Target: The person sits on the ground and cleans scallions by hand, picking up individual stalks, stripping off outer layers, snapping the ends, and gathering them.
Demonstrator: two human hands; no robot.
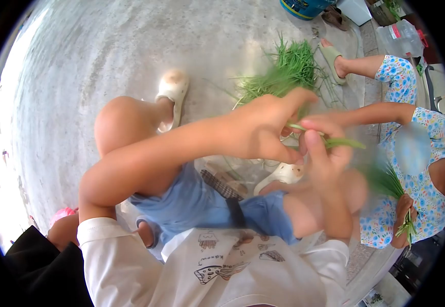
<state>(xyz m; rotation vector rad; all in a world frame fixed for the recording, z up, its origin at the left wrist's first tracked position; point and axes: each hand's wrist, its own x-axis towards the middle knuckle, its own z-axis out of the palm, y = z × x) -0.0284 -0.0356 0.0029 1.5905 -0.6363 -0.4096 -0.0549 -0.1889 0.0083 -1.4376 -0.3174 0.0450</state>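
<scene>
- Green stalks (344, 143): a few slender pieces, at the centre right of the scene, above the wearer's lap; they lie across the right hand, and their tips point right.
- Right hand (328, 159): grasping the stalks, thumb raised against them and fingers bent around; partly blurred.
- Left hand (264, 128): just left of the right hand, fingers curved about the left end of the stalks; whether they press on it cannot be told.
- Pile of green stalks (291, 69): heaped loosely on the concrete floor (89, 61), beyond the hands, with strays around it.
- Co-worker in floral clothing (419, 176): seated at right; one hand (405, 209) is closed around a bunch of green stalks (395, 181), while the other arm (378, 113) extends left, its hand obscured behind the wearer's right hand.
- White clogs (177, 86): worn on the wearer's feet, one farther left, one below the hands.
- Blue bucket (304, 7): at the far edge, beyond the pile.
</scene>
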